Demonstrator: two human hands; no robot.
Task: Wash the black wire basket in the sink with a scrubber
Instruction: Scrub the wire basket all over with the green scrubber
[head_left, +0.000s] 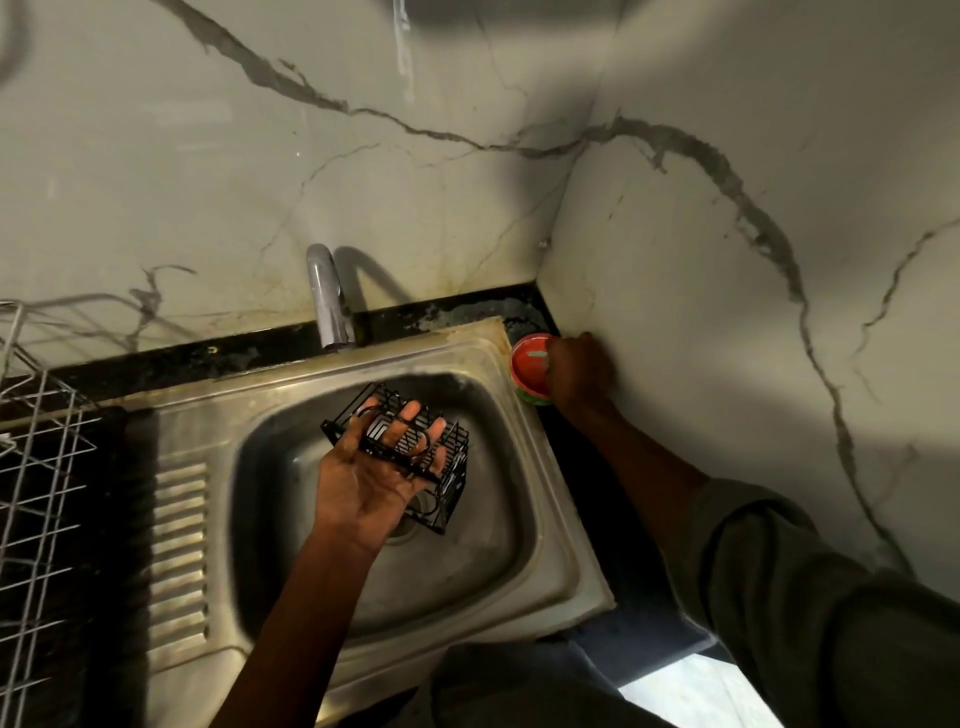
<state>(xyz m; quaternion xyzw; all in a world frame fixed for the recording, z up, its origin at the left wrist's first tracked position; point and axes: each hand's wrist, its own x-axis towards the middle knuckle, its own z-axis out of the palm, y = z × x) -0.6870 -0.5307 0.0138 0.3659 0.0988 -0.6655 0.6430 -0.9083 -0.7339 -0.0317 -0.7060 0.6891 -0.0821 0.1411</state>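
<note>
Looks like the soap-loading step: left hand (371, 480) cradles the one small black wire basket (410, 452) over the steel sink (550, 499), fingers poked through the wires. Right hand (579, 371) is at the one red round tub (527, 364); can't tell its grip. No scrubber visible; scrubbing comes next, I'd guess.

Basket (410, 457): black wire grid. Sink (550, 499): dull silver steel, tarnished brown along the rim, with a ribbed drainboard (179, 551). Tap (326, 296): polished chrome. Bench (171, 358): black, blotched grey near the corner. Walls (415, 171): white marble pattern with grey veins. Tub (530, 369): red inside, green outer band. Rack (36, 467): white wire. Sleeve (810, 597): olive-grey.
</note>
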